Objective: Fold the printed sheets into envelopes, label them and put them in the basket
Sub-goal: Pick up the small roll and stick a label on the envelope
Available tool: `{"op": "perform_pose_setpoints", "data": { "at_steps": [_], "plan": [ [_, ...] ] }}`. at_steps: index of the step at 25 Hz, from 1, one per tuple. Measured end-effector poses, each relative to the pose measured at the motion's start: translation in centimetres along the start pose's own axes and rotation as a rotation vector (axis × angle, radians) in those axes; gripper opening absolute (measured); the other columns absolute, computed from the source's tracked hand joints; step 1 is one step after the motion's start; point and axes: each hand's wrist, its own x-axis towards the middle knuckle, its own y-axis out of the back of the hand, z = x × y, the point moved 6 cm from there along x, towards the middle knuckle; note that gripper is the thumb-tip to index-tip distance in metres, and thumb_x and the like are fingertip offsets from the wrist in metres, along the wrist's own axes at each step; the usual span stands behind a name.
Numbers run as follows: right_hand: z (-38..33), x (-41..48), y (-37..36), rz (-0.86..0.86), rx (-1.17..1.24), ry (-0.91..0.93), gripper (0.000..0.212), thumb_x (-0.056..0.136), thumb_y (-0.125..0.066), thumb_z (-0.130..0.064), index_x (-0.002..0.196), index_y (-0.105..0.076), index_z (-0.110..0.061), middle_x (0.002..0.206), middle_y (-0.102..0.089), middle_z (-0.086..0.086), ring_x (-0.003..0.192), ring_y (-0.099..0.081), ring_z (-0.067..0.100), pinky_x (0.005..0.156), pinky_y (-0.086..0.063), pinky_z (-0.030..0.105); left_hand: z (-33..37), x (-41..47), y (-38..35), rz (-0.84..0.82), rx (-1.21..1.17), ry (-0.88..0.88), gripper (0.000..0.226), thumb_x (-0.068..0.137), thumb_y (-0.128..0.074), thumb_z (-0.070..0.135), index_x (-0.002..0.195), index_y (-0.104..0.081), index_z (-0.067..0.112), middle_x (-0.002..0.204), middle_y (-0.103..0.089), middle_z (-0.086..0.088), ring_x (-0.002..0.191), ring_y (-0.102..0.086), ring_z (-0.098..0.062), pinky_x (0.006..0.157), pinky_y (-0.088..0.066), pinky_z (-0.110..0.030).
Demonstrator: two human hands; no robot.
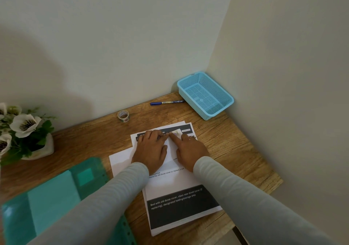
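Pale grey sleeves [105, 203] reach in from the bottom edge, and both hands meet on a folded white sheet [171, 151] that lies on the upper half of the stack of printed sheets [181, 203]. The left hand [151, 150] lies palm down on the fold, fingers close together and bent at the knuckles, their tips pressing along its top edge. The right hand [190, 148], with a ring on one finger, presses its straight forefinger on a small patterned sticker [176, 132] at that same edge, while its other fingers curl loosely against the paper. The folded sheet is plain white on its upper face; whether the sticker already lies flat cannot be told. The stack's top sheet bears a dark band with white lettering along its near end and another dark band beyond the hands. Beyond and to the right of the stack, in the corner of the walls, stands a light blue mesh basket [220, 110], its perforated floor in full view. Between basket and stack lies a blue pen [167, 102], and left of the pen a small roll of stickers [123, 116] stands on edge. Left of the stack, a translucent green folder [52, 197] holds paler turquoise sheets. Beyond the folder, a white pot [47, 148] holds white flowers [24, 123] with dark centres. All rest on a wooden table [236, 150].
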Motion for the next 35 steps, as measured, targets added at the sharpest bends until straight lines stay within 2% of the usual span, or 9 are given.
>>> {"op": "perform_pose_setpoints", "data": {
  "at_steps": [3, 8, 15, 18, 22, 27, 30, 35],
  "plan": [
    [0.2, -1.4, -0.6, 0.020, -0.020, 0.017, 0.066, 0.105, -0.039, -0.035, 0.164, -0.008, -0.031, 0.146, -0.048, 0.011, 0.121, -0.054, 0.030, 0.093, -0.055, 0.044, -0.1, -0.1, -0.1, 0.002, 0.007, -0.013, 0.044, 0.099, -0.049, 0.039, 0.140, -0.058, 0.025, 0.132, -0.055, 0.003, 0.123, -0.047, -0.021, 0.106, -0.041, -0.046],
    [0.9, 0.3, 0.5, 0.015, 0.086, -0.092, 0.062, 0.105, -0.038, -0.039, 0.162, -0.016, -0.031, 0.143, -0.056, 0.009, 0.115, -0.062, 0.028, 0.090, -0.056, 0.041, 0.0, -0.1, -0.1, 0.003, 0.000, -0.020, 0.044, 0.099, -0.048, 0.039, 0.139, -0.058, 0.024, 0.131, -0.055, 0.003, 0.122, -0.047, -0.021, 0.106, -0.041, -0.046],
    [1.2, -1.0, 0.8, 0.000, 0.110, -0.028, 0.062, 0.105, -0.038, -0.038, 0.162, -0.015, -0.031, 0.136, -0.056, 0.007, 0.105, -0.062, 0.023, 0.086, -0.056, 0.035, -0.1, 0.0, -0.1, 0.004, -0.004, -0.017, 0.043, 0.099, -0.052, 0.038, 0.139, -0.059, 0.024, 0.131, -0.054, 0.002, 0.123, -0.047, -0.022, 0.107, -0.041, -0.048],
    [1.1, -0.2, 1.7, -0.019, 0.126, -0.061, 0.060, 0.105, -0.038, -0.037, 0.161, -0.018, -0.032, 0.141, -0.057, 0.008, 0.108, -0.064, 0.026, 0.088, -0.057, 0.037, -0.1, 0.0, -0.2, 0.003, 0.003, -0.021, 0.043, 0.099, -0.052, 0.038, 0.140, -0.058, 0.024, 0.131, -0.054, 0.002, 0.123, -0.046, -0.022, 0.107, -0.041, -0.047],
    [0.5, -2.1, 0.8, -0.022, 0.060, -0.002, 0.064, 0.106, -0.036, -0.041, 0.164, -0.008, -0.032, 0.141, -0.051, 0.008, 0.111, -0.061, 0.024, 0.091, -0.057, 0.039, -0.1, -0.1, -0.2, 0.000, 0.001, -0.019, 0.045, 0.099, -0.049, 0.040, 0.140, -0.057, 0.025, 0.133, -0.055, 0.003, 0.124, -0.046, -0.022, 0.107, -0.041, -0.047],
    [0.3, 0.0, 1.7, -0.098, 0.024, 0.007, 0.064, 0.107, -0.034, -0.040, 0.163, -0.005, -0.039, 0.144, -0.051, 0.012, 0.112, -0.062, 0.029, 0.092, -0.057, 0.042, -0.1, -0.1, -0.1, 0.025, -0.003, -0.025, 0.043, 0.098, -0.052, 0.038, 0.138, -0.059, 0.023, 0.129, -0.056, 0.002, 0.121, -0.048, -0.021, 0.104, -0.043, -0.046],
    [0.1, -0.8, 1.3, -0.094, 0.009, 0.019, 0.064, 0.107, -0.034, -0.038, 0.164, -0.002, -0.038, 0.153, -0.043, 0.013, 0.119, -0.059, 0.031, 0.094, -0.056, 0.043, 0.0, -0.1, -0.1, 0.020, -0.016, -0.017, 0.043, 0.098, -0.052, 0.038, 0.138, -0.059, 0.024, 0.130, -0.056, 0.003, 0.122, -0.047, -0.021, 0.106, -0.042, -0.046],
    [0.2, -1.0, 0.8, -0.092, -0.018, 0.022, 0.065, 0.108, -0.034, -0.037, 0.163, -0.001, -0.039, 0.151, -0.044, 0.012, 0.116, -0.060, 0.030, 0.090, -0.055, 0.041, -0.2, -0.1, -0.1, 0.018, -0.008, -0.022, 0.043, 0.098, -0.050, 0.039, 0.138, -0.059, 0.024, 0.130, -0.056, 0.003, 0.121, -0.048, -0.021, 0.105, -0.042, -0.045]
  ]
}}
